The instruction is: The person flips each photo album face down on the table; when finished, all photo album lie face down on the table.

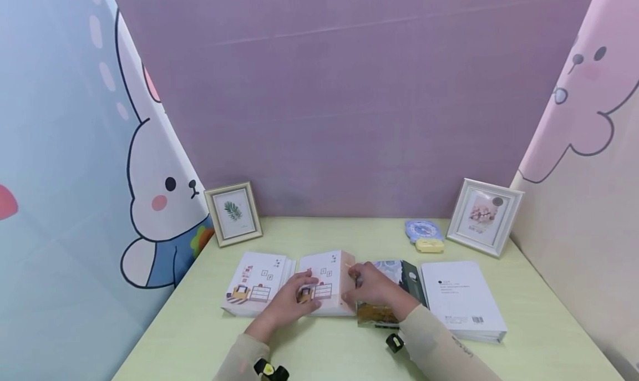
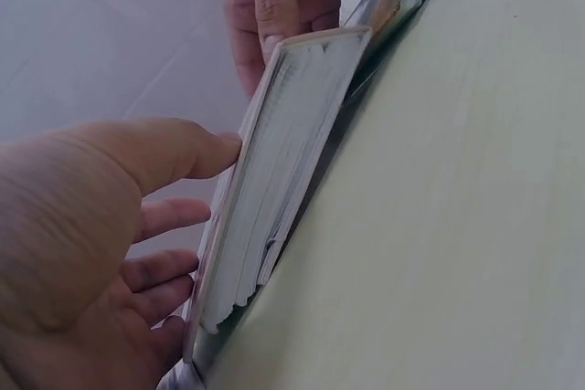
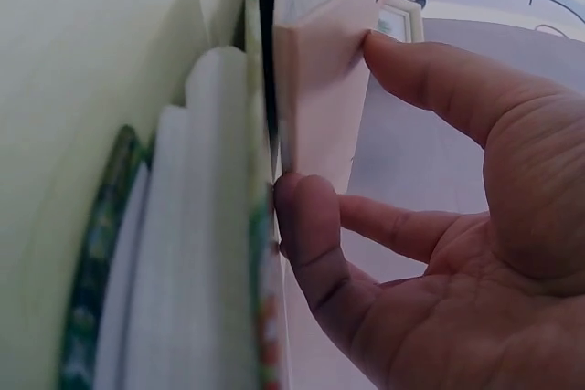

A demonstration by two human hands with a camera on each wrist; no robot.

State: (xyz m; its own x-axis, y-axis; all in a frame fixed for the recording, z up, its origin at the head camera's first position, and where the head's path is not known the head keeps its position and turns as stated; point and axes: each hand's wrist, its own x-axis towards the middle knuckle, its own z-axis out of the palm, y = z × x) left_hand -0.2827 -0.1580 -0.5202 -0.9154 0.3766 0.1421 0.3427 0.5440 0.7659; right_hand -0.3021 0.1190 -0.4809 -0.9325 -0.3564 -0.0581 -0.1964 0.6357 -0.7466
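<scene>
two hands (image 1: 291, 303) (image 1: 373, 285) on one book (image 1: 331, 278), three more books (image 1: 259, 281) (image 1: 417, 283) (image 1: 461, 298)

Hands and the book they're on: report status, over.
Left hand rests on pink-spined book. Right hand pinches its spine. Dark-spined book close alongside.

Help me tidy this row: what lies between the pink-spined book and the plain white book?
A dark-green-edged book, partly hidden by the right hand, as the head view shows.
</scene>
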